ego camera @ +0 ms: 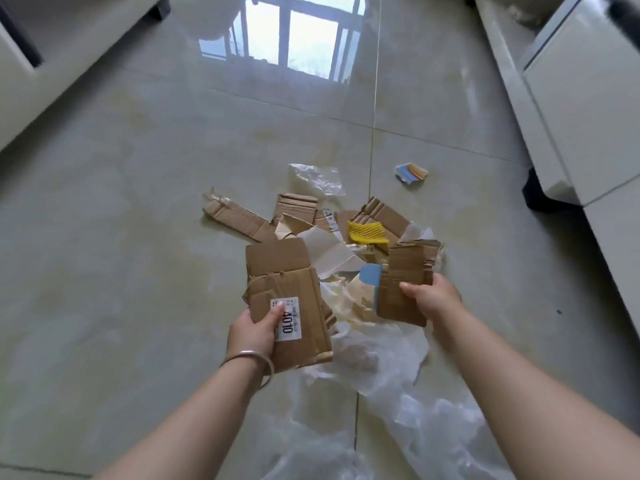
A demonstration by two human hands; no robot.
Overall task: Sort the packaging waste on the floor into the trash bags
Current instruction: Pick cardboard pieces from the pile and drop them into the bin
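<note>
A heap of packaging waste lies on the tiled floor (121,209). My left hand (254,329) grips a stack of flat cardboard pieces (284,271) with a white label reading 4010. My right hand (433,297) holds a torn cardboard piece (403,271) with a blue card (370,277) behind it. Beyond them lie more cardboard scraps (239,220), a yellow foam net (367,232), white paper (327,249) and a clear plastic film (317,178). A translucent plastic bag (391,386) spreads on the floor below my hands.
A small colourful torn wrapper (412,173) lies apart at the right. White furniture (585,109) runs along the right side, and a pale sofa (45,60) stands at the upper left. A window reflection shines on the tiles at the top.
</note>
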